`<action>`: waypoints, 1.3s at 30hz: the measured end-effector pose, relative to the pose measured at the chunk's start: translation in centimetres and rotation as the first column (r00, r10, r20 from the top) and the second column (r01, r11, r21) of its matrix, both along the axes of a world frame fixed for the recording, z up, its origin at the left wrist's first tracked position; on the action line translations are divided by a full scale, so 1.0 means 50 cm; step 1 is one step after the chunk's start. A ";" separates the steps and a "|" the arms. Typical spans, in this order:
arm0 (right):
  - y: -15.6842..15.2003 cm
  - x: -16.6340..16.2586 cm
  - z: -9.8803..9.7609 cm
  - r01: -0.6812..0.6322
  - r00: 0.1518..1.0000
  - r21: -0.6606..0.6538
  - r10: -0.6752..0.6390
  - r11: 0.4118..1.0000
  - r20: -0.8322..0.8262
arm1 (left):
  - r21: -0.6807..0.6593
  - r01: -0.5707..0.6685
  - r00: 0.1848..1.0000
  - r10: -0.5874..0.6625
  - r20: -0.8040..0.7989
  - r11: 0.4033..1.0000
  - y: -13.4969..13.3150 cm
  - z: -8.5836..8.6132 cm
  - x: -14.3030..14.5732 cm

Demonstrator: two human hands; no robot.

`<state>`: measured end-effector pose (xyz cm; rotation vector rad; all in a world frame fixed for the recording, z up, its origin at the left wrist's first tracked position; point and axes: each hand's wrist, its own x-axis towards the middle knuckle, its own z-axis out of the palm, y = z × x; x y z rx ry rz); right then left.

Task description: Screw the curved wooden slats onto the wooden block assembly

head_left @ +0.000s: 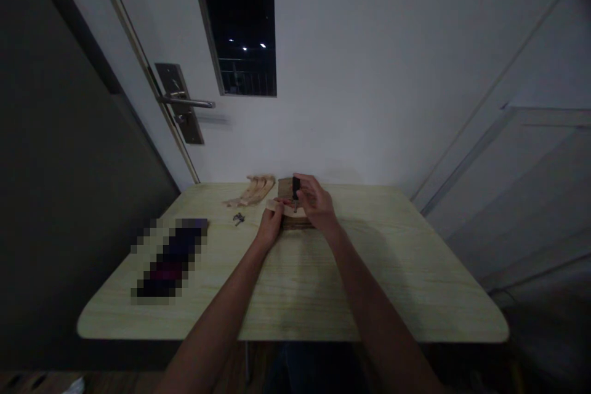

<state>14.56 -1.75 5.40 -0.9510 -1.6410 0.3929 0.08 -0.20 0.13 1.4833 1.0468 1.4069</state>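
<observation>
My right hand (pixel 317 204) is closed around the black handle of a small screwdriver (pixel 296 188). It stands nearly upright, with its shaft pointing down at a pale wooden piece (pixel 290 212). My left hand (pixel 271 221) grips the left end of that piece and presses it onto a brown block or stack (pixel 298 224), whose material I cannot make out. Another brown part (pixel 285 187) rises behind the hands. Left of my left hand lies a small heap of screws (pixel 239 218). Several curved pale wooden pieces (pixel 256 189) sit farther back.
The pale wood-grain table (pixel 406 283) meets a white door at its far edge. A metal door handle (pixel 189 101) juts out above the table's back left. On the table's left side lies a dark pixelated object (pixel 173 258).
</observation>
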 end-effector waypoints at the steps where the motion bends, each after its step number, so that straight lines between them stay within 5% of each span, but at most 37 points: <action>1: 0.001 0.000 0.000 0.013 1.000 0.001 -0.013 1.000 0.009 | 0.002 -0.007 1.000 0.007 -0.006 1.000 0.000 0.000 0.000; 39: -0.003 -0.005 0.000 0.130 0.989 0.070 -0.134 0.989 0.069 | 0.017 -0.010 1.000 0.010 0.011 1.000 0.003 -0.003 0.001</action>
